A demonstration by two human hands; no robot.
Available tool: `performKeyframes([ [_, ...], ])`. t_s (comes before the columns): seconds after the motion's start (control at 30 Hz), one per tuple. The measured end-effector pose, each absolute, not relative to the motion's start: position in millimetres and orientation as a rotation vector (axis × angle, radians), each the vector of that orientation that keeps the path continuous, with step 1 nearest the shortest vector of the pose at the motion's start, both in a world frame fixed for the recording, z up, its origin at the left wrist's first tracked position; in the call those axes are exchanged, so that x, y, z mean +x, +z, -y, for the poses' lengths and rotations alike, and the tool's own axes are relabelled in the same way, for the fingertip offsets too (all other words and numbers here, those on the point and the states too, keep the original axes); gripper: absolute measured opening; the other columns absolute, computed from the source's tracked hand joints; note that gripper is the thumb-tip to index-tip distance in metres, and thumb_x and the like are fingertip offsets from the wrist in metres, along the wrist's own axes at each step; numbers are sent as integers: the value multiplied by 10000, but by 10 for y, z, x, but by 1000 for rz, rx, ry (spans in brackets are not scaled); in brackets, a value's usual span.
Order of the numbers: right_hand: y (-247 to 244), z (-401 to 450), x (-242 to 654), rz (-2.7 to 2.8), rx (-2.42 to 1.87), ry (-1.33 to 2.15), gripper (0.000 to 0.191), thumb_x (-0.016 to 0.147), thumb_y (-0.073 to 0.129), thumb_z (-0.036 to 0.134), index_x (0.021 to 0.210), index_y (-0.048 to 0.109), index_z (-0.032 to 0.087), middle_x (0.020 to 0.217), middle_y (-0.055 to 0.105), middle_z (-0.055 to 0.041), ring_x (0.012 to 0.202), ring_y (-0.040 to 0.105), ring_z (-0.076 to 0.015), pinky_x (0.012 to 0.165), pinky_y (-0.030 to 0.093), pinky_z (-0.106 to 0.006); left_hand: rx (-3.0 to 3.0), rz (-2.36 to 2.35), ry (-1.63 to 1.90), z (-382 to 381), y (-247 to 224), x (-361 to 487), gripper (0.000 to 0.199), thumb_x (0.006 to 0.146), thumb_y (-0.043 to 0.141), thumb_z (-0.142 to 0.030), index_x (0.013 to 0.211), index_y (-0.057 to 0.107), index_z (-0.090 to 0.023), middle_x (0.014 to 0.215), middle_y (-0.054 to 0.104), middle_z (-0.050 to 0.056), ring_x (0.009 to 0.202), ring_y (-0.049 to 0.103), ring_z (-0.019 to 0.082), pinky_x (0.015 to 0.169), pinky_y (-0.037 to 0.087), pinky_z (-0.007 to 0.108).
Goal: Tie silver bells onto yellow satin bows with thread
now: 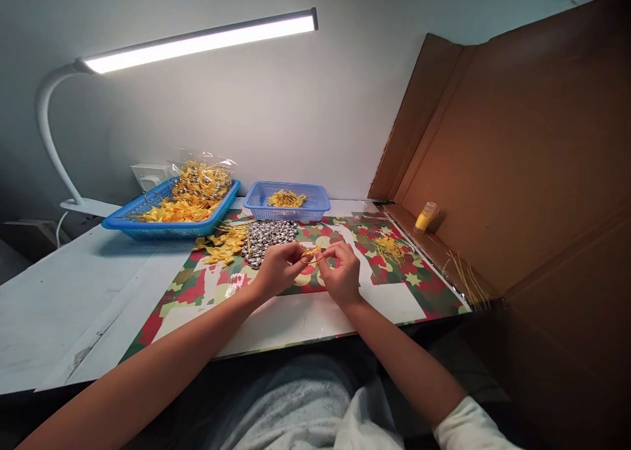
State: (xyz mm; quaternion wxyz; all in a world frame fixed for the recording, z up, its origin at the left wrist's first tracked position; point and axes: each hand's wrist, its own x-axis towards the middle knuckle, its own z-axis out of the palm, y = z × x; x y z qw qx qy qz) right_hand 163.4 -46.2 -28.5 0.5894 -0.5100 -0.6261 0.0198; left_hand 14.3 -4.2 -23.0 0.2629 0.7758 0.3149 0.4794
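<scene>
My left hand (282, 267) and my right hand (342, 274) meet over the patterned mat, each in a pinch. Between their fingertips runs a thin yellow cord (311, 253), bent into a small loop; its ends are hidden by the fingers. Just behind my left hand lies a pile of shiny silver bells or beads (266, 238), too small to tell which. Left of that pile are several yellow ribbon pieces (220, 246). Off to the right of my right hand sits a loose tangle of yellow cords (390, 247).
A blue basket (148, 227) heaped with yellow ribbon pieces stands at the back left. Beside it, a smaller blue basket (286, 213) holds yellow cords. A lamp (202, 43) hangs above. Cardboard (522, 154) walls the right side, near a small yellow-filled bottle (424, 217).
</scene>
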Motion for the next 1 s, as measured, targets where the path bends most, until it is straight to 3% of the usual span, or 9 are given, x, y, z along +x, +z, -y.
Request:
performKeyframes([
  [0.07,-288,478,1633,1461,-1220,89,329,825,570,325,522,505,214,565,514,1,612,494,-157,630,405,-308,2070,-892,1271,29,-240,144,290,776,621,-331,564,541,-149,486,493,-36,460,381,69,428,312,175],
  [0.13,-303,481,1624,1553,-1195,149,324,842,548,332,540,551,213,519,493,13,548,471,-143,607,389,-304,2054,-915,1224,18,-252,142,289,754,625,-324,548,515,-153,477,452,-48,454,354,66,413,276,174],
  [0.23,-338,448,1607,1700,-1199,152,202,862,484,239,856,685,217,705,658,-22,656,570,-169,683,400,-324,2056,-914,1142,13,-257,137,292,750,605,-318,535,483,-162,463,404,-61,446,332,66,409,249,177],
  [0.3,-361,410,1605,1734,-1302,100,275,856,445,167,1004,671,220,884,707,-47,798,613,-194,741,387,-337,2073,-902,1084,18,-250,133,301,757,585,-317,528,462,-167,459,379,-66,442,321,66,414,240,183],
  [0.37,-376,378,1609,1744,-1437,38,253,859,446,159,943,679,210,893,712,-58,838,617,-205,763,365,-342,2124,-902,1035,26,-236,130,297,750,576,-304,519,443,-171,463,355,-69,451,308,69,425,231,188],
  [0.53,-350,372,1600,1789,-1642,-49,260,860,511,237,626,609,183,703,679,-62,713,589,-190,748,318,-345,2310,-982,986,43,-217,125,244,689,548,-218,490,414,-177,463,305,-72,475,282,79,471,214,210],
  [0.73,-313,387,1586,1753,-1673,176,375,839,521,310,483,526,191,540,592,-17,539,484,-139,626,296,-293,2414,-986,898,43,-239,119,174,659,514,-186,521,409,-185,489,365,-62,479,313,86,487,226,217],
  [0.9,-386,307,1649,1698,-1520,567,345,785,490,290,460,526,180,465,490,23,490,421,-111,493,240,-250,2535,-915,862,16,-238,95,188,686,517,-198,533,408,-186,494,369,-57,485,316,91,504,236,215],
  [1.0,-401,276,1680,1647,-1403,692,260,749,510,294,546,609,165,546,564,13,559,478,-118,516,304,-230,2620,-920,853,-4,-230,73,215,723,531,-226,539,428,-184,500,398,-47,497,336,98,525,250,221],
])
